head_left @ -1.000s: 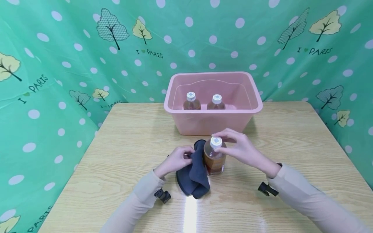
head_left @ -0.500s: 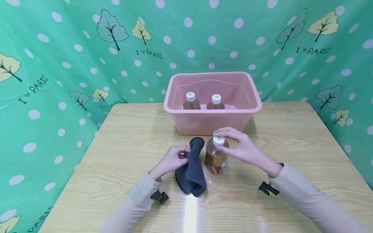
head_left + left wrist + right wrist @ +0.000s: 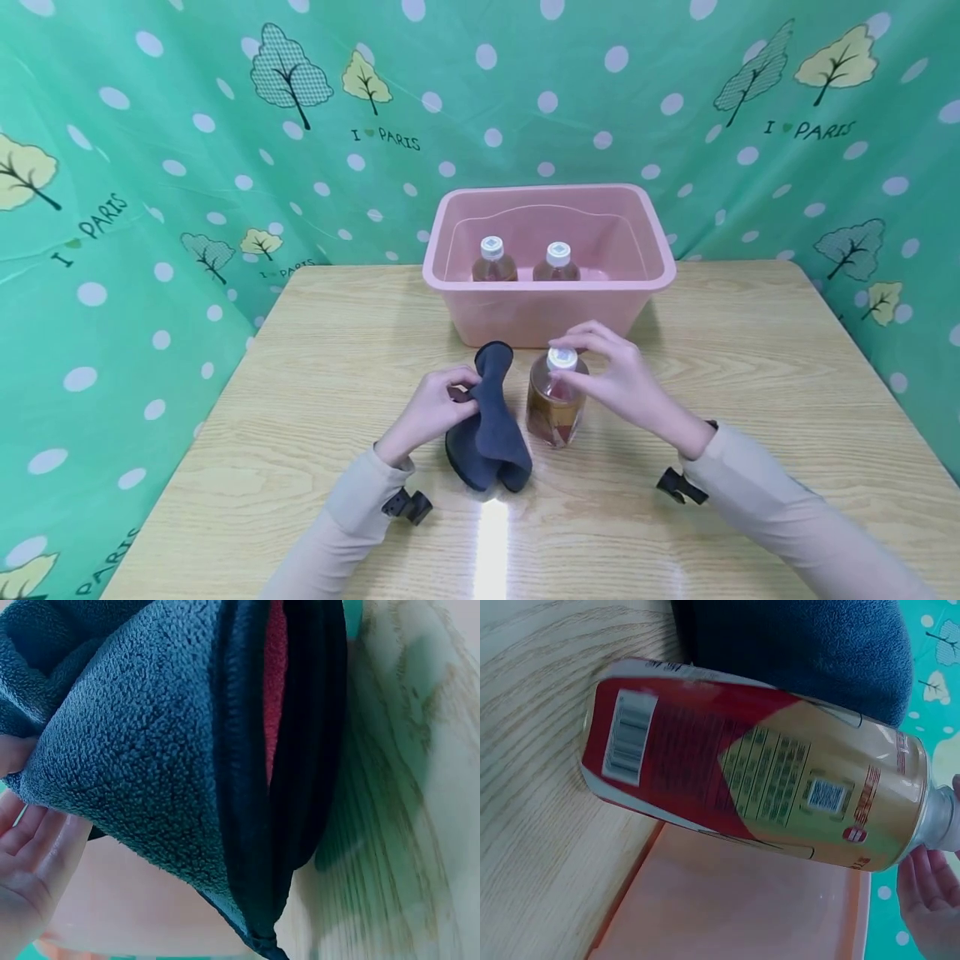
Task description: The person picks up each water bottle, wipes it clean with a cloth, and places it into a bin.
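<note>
My left hand (image 3: 430, 414) pinches a dark grey-blue cloth (image 3: 495, 429) with a black edging, held bunched and hanging in folds above the table. The left wrist view shows its fuzzy pile and a strip of red between the edges. To its right stands a bottle of brown drink (image 3: 553, 414) with a white cap, upright and apart from the cloth in the head view. Thumb and fingers of my right hand (image 3: 628, 396) hold this bottle at the cap. Its red and gold label (image 3: 727, 765) carries a barcode in the right wrist view.
Behind both hands stands a pink plastic bin (image 3: 543, 317) on the wooden table (image 3: 315, 383). Two similar bottles, one on the left (image 3: 492, 260) and one on the right (image 3: 557, 262), stand inside it. A green patterned curtain (image 3: 480, 92) hangs close behind.
The left hand has drawn the cloth leftward, off the bottle's side, and slightly away from me. The bottle has shifted slightly right; the right hand stays at its cap.
</note>
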`<state>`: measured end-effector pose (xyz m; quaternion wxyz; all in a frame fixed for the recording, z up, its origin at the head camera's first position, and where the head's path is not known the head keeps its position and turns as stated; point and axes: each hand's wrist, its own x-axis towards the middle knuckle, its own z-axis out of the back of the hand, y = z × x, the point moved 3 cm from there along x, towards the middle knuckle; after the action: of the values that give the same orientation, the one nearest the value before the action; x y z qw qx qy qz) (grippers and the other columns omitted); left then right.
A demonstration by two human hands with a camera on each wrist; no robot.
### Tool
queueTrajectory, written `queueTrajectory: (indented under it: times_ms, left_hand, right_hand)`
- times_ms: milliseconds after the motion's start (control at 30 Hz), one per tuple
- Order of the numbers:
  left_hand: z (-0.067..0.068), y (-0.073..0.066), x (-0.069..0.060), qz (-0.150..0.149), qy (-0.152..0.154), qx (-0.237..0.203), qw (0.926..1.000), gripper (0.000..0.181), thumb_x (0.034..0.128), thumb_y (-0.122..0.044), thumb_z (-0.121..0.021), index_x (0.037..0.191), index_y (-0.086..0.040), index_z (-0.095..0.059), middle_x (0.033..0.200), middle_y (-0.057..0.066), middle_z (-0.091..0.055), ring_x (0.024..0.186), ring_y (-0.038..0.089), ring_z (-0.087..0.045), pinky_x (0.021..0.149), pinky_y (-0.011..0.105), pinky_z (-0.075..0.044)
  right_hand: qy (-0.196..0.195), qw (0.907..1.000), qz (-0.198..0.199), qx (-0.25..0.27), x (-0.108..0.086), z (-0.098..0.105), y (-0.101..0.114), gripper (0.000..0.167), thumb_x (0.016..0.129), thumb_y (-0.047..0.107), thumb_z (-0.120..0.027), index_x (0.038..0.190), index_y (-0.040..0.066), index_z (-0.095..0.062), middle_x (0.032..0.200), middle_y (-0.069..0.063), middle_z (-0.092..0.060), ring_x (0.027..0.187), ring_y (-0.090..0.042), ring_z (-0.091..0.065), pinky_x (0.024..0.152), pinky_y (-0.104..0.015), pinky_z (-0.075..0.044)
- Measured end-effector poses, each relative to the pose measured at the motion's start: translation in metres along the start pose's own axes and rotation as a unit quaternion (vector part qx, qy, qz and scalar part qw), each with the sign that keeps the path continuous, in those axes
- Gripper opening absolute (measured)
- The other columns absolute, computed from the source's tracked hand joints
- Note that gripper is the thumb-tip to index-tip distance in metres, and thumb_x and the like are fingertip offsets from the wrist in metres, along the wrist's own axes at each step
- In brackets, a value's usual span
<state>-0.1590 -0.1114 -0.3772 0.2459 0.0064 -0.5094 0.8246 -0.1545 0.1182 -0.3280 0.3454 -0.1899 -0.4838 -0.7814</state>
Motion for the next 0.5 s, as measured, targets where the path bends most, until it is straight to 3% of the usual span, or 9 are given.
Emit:
queueTrajectory:
  times_ms: [200, 500]
  left_hand:
    - [0.000, -0.002, 0.004, -0.006, -0.015, 0.001, 0.9999, 0.018, 0.0688, 0.008, -0.061, 0.087, 0.007, -0.063, 0.090, 0.015, -0.061, 0.075, 0.020, -0.058, 0.065, 0.029, -0.051]
    - [-0.003, -0.013, 0.014, -0.015, -0.012, 0.005, 0.9998, 0.018, 0.0699, 0.006, -0.062, 0.088, 0.005, -0.063, 0.090, 0.014, -0.062, 0.071, 0.017, -0.060, 0.065, 0.024, -0.050]
  right_hand:
    - [0.022, 0.9991, -0.031, 0.018, -0.002, 0.001, -0.003, 0.034, 0.069, 0.000, -0.071, 0.102, -0.002, -0.063, 0.099, -0.008, -0.059, 0.094, -0.010, -0.054, 0.081, -0.017, -0.043]
    - [0.041, 0.9972, -0.056, 0.029, -0.003, 0.001, -0.005, 0.035, 0.073, -0.001, -0.067, 0.108, 0.001, -0.061, 0.105, -0.004, -0.059, 0.099, -0.011, -0.053, 0.079, -0.022, -0.044]
